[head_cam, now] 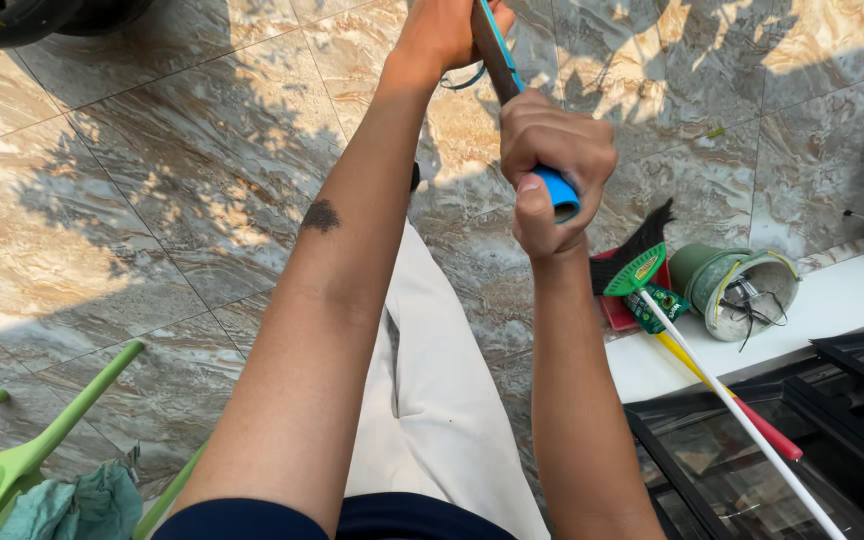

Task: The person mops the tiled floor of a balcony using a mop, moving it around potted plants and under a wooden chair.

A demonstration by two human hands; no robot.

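Here I look down over both arms stretched out above a marbled tile floor (152,180) in patchy sun and leaf shadow. My right hand (552,170) is clenched tight round the blue end grip of a long handle (500,62), thumb pressed on the side, the blue cap showing just below the fist. My left hand (440,35) sits further up the same handle near the top edge of the view; its fingers are mostly out of sight there, so I cannot tell how firmly it closes, only that it lies against the dark shaft with its light-blue strip. The handle runs from the right fist up and away to the top edge; its far end is out of view.

To the right, on a white ledge (852,295), a broom (642,255) lies with black bristles and a green head, a small green label wrapped round its neck, its white stick running down to the lower right corner. A yellow and red stick (742,405) lies beneath it, beside a red flat piece. Just beside these a green bucket (737,290) rests tipped on its side, black wire inside. A dark glass-paned frame (782,450) fills the lower right. Lower left stands a light-green plastic chair (12,460) with a teal cloth (77,505) on it
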